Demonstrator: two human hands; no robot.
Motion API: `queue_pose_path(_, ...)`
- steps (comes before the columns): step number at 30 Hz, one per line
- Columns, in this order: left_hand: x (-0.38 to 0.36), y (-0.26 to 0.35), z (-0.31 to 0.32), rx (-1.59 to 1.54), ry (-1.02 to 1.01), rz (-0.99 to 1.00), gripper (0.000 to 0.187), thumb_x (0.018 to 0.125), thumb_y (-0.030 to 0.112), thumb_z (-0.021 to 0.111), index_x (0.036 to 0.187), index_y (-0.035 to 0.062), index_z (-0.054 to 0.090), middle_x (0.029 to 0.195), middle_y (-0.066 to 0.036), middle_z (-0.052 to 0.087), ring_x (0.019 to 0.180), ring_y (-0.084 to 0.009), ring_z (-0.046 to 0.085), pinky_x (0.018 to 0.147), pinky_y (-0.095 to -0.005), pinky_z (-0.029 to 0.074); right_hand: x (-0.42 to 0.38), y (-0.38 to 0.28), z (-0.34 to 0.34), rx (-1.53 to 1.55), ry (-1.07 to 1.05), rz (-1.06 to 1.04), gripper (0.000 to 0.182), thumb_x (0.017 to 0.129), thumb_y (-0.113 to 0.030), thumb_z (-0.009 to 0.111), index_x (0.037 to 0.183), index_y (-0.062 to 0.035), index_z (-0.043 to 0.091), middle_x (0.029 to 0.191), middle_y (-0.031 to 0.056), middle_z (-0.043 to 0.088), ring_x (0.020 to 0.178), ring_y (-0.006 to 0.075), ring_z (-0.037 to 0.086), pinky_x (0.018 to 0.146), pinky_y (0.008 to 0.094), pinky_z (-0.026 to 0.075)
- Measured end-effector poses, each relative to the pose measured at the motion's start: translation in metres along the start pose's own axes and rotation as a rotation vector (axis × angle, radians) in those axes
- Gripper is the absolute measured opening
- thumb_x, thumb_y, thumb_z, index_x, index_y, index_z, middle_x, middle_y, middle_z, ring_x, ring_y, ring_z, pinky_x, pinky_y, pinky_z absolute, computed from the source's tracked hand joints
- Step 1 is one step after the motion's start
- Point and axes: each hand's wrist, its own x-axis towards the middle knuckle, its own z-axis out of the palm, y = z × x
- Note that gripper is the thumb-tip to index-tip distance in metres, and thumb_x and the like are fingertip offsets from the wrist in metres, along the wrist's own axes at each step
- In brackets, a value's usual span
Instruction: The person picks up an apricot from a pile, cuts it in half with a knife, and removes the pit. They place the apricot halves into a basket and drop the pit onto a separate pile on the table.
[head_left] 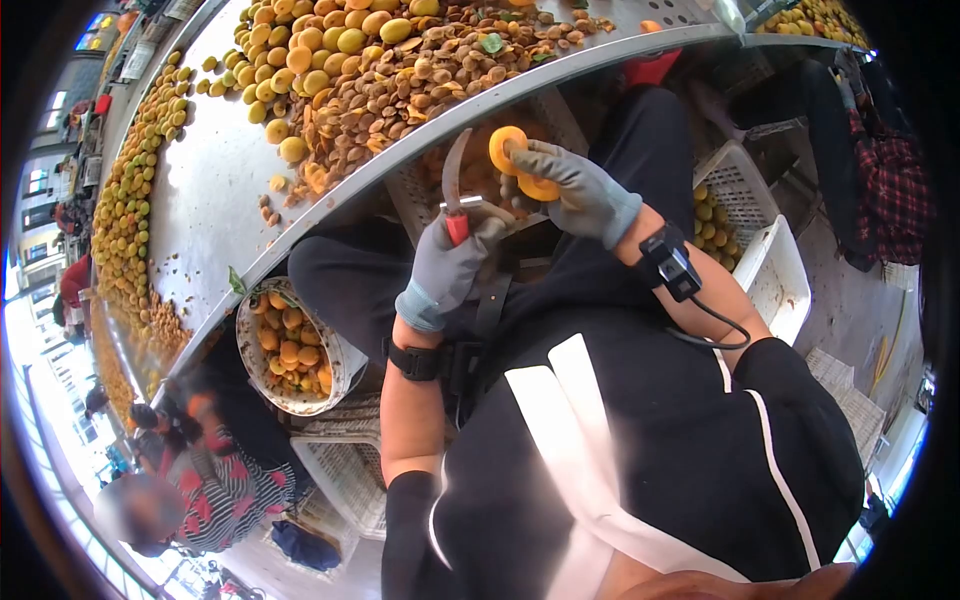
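Note:
My left hand [455, 255], in a grey glove, is closed around the red handle [457, 228] of a small knife. Its curved blade [455, 170] points up, with the tip near the metal table's edge. To the right, my right hand [573, 188], also gloved, grips an opened orange apricot between thumb and fingers. One cut half [507, 149] shows at the fingertips and another piece [538, 188] just below it. A small gap separates the blade from the fruit. Both hands are above my lap, on the near side of the table.
The metal table [205, 170] bears whole apricots [325, 40] and a heap of pits [400, 95]. A white bucket of orange fruit [292, 345] stands at left, crates [775, 280] at right. One person [225, 490] is at lower left, another [885, 180] at upper right.

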Motion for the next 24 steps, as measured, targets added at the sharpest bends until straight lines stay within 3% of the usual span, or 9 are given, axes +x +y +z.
queue_pose_path(2,0.005,-0.001,-0.001,-0.060,0.047,0.016,0.014,0.093,0.015,0.058,0.099,0.0039,0.064,0.055,0.006,0.047,0.042,-0.0036,0.039,0.040,-0.0188,0.027,0.021,0.012,-0.022,-0.177,0.006,-0.149,0.032,0.089,-0.036,0.066,0.108,-0.0102,0.059,0.089,0.0014,0.062,0.081,0.0112,0.060,0.073,0.0242,0.048)
queue_pose_path(4,0.006,-0.003,-0.002,-0.060,0.053,-0.019,0.013,0.093,0.015,0.059,0.098,0.0040,0.064,0.058,0.006,0.049,0.044,-0.0033,0.041,0.041,-0.0191,0.029,0.031,0.012,-0.021,0.017,0.055,-0.099,0.031,0.089,-0.036,0.066,0.107,-0.0109,0.060,0.086,0.0005,0.061,0.080,0.0096,0.060,0.068,0.0227,0.047)
queue_pose_path(6,0.011,-0.017,-0.004,0.036,0.108,-0.006,0.013,0.091,0.009,0.061,0.102,0.0033,0.062,0.079,0.002,0.059,0.064,-0.0029,0.049,0.056,-0.0182,0.040,0.041,0.016,-0.028,-0.006,0.223,-0.076,0.032,0.089,-0.036,0.065,0.107,-0.0093,0.060,0.086,0.0003,0.062,0.079,0.0099,0.059,0.066,0.0231,0.048)
queue_pose_path(10,0.018,-0.030,-0.003,0.032,0.179,-0.061,0.012,0.091,0.009,0.061,0.102,0.0037,0.062,0.078,0.003,0.058,0.063,-0.0029,0.049,0.055,-0.0182,0.040,0.056,0.022,-0.037,-0.186,0.310,-0.086,0.044,0.087,-0.041,0.067,0.114,-0.0081,0.057,0.093,0.0026,0.060,0.086,0.0091,0.058,0.070,0.0239,0.047)
queue_pose_path(12,0.022,-0.033,-0.005,0.081,0.194,-0.038,0.013,0.091,0.009,0.061,0.103,0.0039,0.061,0.078,0.003,0.058,0.062,-0.0026,0.048,0.054,-0.0181,0.039,0.058,0.024,-0.038,-0.244,0.354,-0.221,0.039,0.089,-0.033,0.066,0.118,-0.0091,0.054,0.094,0.0048,0.060,0.086,0.0115,0.060,0.071,0.0259,0.049)
queue_pose_path(16,0.024,-0.029,-0.006,0.087,0.223,-0.025,0.014,0.091,0.009,0.061,0.104,0.0038,0.060,0.078,0.004,0.058,0.061,-0.0023,0.047,0.053,-0.0180,0.038,0.050,0.014,-0.051,-0.293,0.498,-0.173,0.035,0.090,-0.020,0.062,0.121,-0.0083,0.053,0.101,0.0071,0.061,0.090,0.0158,0.062,0.074,0.0284,0.051)
queue_pose_path(19,0.024,-0.028,-0.007,0.095,0.236,-0.027,0.014,0.091,0.009,0.061,0.104,0.0040,0.060,0.077,0.003,0.057,0.059,-0.0017,0.046,0.051,-0.0174,0.037,0.028,-0.004,-0.042,0.071,0.007,-0.171,0.038,0.092,-0.010,0.051,0.129,-0.0031,0.047,0.112,0.0092,0.060,0.094,0.0199,0.063,0.073,0.0282,0.053)
queue_pose_path(22,0.024,-0.031,-0.006,0.151,0.216,0.021,0.016,0.090,0.008,0.062,0.105,0.0034,0.060,0.081,0.002,0.060,0.065,-0.0025,0.050,0.056,-0.0180,0.041,0.015,-0.020,-0.024,0.205,-0.172,-0.050,0.036,0.093,-0.013,0.046,0.128,-0.0025,0.048,0.114,0.0120,0.059,0.097,0.0206,0.062,0.075,0.0288,0.053)
queue_pose_path(24,0.025,-0.030,-0.002,0.230,0.229,0.111,0.020,0.090,0.008,0.062,0.109,0.0021,0.060,0.089,0.000,0.063,0.075,-0.0057,0.056,0.067,-0.0208,0.046,0.017,-0.016,-0.026,0.229,-0.215,-0.047,0.037,0.094,-0.014,0.044,0.129,-0.0026,0.047,0.114,0.0121,0.058,0.098,0.0213,0.062,0.077,0.0299,0.053)
